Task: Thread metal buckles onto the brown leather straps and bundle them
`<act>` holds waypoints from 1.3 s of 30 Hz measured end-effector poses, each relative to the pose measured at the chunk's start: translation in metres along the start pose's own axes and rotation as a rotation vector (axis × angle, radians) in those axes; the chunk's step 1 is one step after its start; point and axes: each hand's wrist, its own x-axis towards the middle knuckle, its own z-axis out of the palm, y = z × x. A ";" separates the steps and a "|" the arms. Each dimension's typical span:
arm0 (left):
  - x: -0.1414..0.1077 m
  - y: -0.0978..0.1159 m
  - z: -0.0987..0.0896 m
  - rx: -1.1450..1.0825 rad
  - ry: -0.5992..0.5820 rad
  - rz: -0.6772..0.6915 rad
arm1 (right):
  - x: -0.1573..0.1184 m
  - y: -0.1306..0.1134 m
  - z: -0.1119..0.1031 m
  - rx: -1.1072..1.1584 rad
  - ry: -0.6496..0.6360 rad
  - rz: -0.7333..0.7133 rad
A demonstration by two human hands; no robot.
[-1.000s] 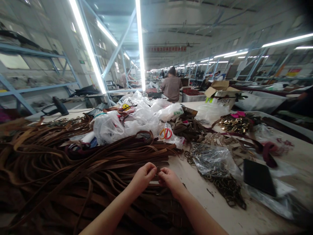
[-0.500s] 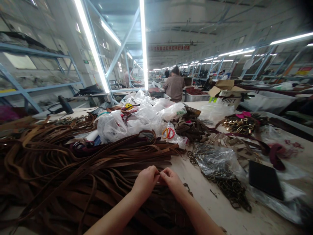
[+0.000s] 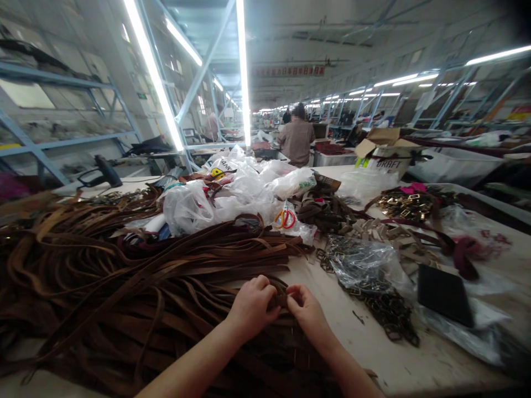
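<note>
My left hand (image 3: 254, 305) is closed around the end of a brown leather strap (image 3: 282, 301) at the near middle of the table. Facing it, my right hand (image 3: 307, 314) pinches the same strap between thumb and fingers. A short stretch of strap shows between the two hands; the rest is hidden by my fingers and arms. Below and to the left spreads a large heap of similar brown straps (image 3: 103, 293). Dark metal buckles (image 3: 394, 312) lie to the right of my right hand, partly under clear plastic.
Behind the straps lie white plastic bags (image 3: 240, 193) and scissors (image 3: 285, 215) with red and yellow handles. To the right are gold buckles (image 3: 404, 204), a black flat rectangular object (image 3: 444, 294) and an open cardboard box (image 3: 384, 146). A person (image 3: 296, 138) stands farther back.
My hands have moved slightly apart, the right one shifting to the right, and more of the strap shows between them. The view has tilted slightly.
</note>
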 end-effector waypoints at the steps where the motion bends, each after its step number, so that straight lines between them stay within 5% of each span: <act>1: 0.000 -0.002 0.000 -0.001 -0.012 0.007 | -0.001 0.003 -0.005 -0.034 0.019 0.002; 8: -0.003 -0.056 0.002 0.013 -0.223 -0.108 | -0.010 0.006 -0.040 -0.456 -0.022 -0.019; 11: -0.010 -0.068 0.003 0.075 -0.265 -0.117 | -0.009 -0.009 -0.030 -0.578 0.021 -0.177; 15: -0.020 -0.065 0.000 0.054 -0.310 -0.056 | -0.004 -0.024 -0.002 -0.620 -0.195 -0.446; 23: -0.004 -0.079 0.000 0.131 -0.189 -0.193 | -0.016 -0.023 0.003 -0.724 -0.323 -0.428; 28: 0.020 -0.070 0.027 0.086 -0.268 -0.136 | -0.015 -0.020 -0.013 -0.717 -0.195 -0.306; 32: 0.030 -0.060 0.043 -0.025 -0.318 -0.092 | -0.001 0.001 -0.046 -0.847 -0.015 -0.182; 39: 0.032 -0.045 0.039 -0.163 -0.324 -0.060 | 0.060 0.033 -0.087 -1.189 0.174 -0.031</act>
